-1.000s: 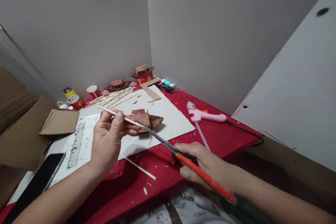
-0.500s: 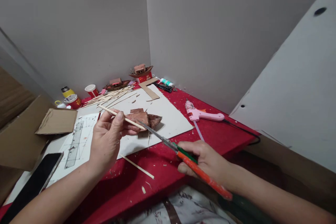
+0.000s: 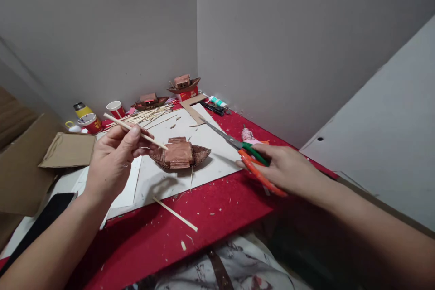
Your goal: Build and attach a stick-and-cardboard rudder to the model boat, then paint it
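Observation:
Between thumb and fingers, my left hand (image 3: pixel 113 158) pinches a thin pale wooden stick (image 3: pixel 149 139), slanting down to the right. The stick's lower end overlaps a brown model boat (image 3: pixel 179 152) in view; whether they touch I cannot tell. That boat, with a roofed cabin, sits on a white board (image 3: pixel 217 163). My right hand (image 3: pixel 285 167) is closed around the orange and green handles of a pair of scissors (image 3: pixel 234 141). Their blades point up and left, close together, above the board's right part and apart from the stick.
Behind lie a pile of wooden sticks (image 3: pixel 149 115) and two more model boats, one (image 3: pixel 183 83) on a red box. A pink glue gun (image 3: pixel 249 136) is partly hidden behind my right hand. A cut stick (image 3: pixel 176 214) and shavings lie on the red tabletop (image 3: pixel 224 208). Cardboard (image 3: pixel 70 150) stands left.
My right hand has carried the scissors up and away to the right from the stick. My left hand has drawn back left with the stick, uncovering more of the boat.

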`<action>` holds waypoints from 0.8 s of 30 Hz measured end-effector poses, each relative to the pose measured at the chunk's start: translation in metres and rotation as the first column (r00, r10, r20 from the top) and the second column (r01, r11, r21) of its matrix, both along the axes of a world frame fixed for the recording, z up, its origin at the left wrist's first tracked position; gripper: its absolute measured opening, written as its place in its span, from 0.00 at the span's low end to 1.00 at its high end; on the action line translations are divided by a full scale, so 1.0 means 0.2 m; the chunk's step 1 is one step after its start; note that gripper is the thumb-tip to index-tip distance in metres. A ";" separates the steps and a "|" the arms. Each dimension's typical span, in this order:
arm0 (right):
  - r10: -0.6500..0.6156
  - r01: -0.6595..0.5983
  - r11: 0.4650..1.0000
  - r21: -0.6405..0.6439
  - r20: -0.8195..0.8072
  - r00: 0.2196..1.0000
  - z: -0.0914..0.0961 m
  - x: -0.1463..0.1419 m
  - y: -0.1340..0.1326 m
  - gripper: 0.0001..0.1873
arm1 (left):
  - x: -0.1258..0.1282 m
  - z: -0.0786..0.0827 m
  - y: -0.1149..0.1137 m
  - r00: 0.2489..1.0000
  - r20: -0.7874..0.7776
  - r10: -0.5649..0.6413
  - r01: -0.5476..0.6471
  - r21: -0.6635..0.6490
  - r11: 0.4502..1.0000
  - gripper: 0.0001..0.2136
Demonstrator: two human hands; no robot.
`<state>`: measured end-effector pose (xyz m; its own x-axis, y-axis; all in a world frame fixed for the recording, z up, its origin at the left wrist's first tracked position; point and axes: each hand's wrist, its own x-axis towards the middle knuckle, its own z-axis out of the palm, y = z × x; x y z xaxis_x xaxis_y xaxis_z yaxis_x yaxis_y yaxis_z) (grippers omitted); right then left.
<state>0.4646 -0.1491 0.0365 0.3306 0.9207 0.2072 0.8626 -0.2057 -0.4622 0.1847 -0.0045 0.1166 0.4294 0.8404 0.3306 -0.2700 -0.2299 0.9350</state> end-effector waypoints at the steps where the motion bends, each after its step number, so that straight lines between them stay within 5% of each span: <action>1: -0.030 0.037 0.997 -0.073 0.102 0.994 0.01 0.02 0.04 0.23 | 0.00 0.00 0.02 1.000 -0.015 0.018 -0.018 -0.005 1.000 0.04; 6: -0.038 0.128 0.951 -0.280 0.306 0.951 0.09 0.11 0.26 0.22 | 0.01 -0.03 0.10 0.999 -0.044 0.029 -0.032 -0.054 0.998 0.04; 16: 0.124 0.002 0.947 -0.320 0.375 0.919 0.08 0.18 0.66 0.20 | 0.02 -0.05 0.13 0.986 -0.165 0.028 -0.038 -0.062 0.997 0.07; 21: 0.182 -0.063 0.949 -0.309 0.373 0.910 0.06 0.21 0.75 0.18 | 0.03 -0.11 0.20 0.987 -0.158 -0.007 -0.012 -0.120 0.993 0.09; 24: 0.182 -0.080 0.962 -0.260 0.395 0.901 0.08 0.19 0.70 0.17 | 0.04 -0.17 0.26 0.990 -0.140 0.002 -0.025 -0.168 0.985 0.09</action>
<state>0.5030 -0.0095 0.0528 0.1354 0.9880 0.0740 0.9908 -0.1348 -0.0136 0.1921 0.0475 0.0826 0.4493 0.8851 0.1210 -0.1330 -0.0677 0.9888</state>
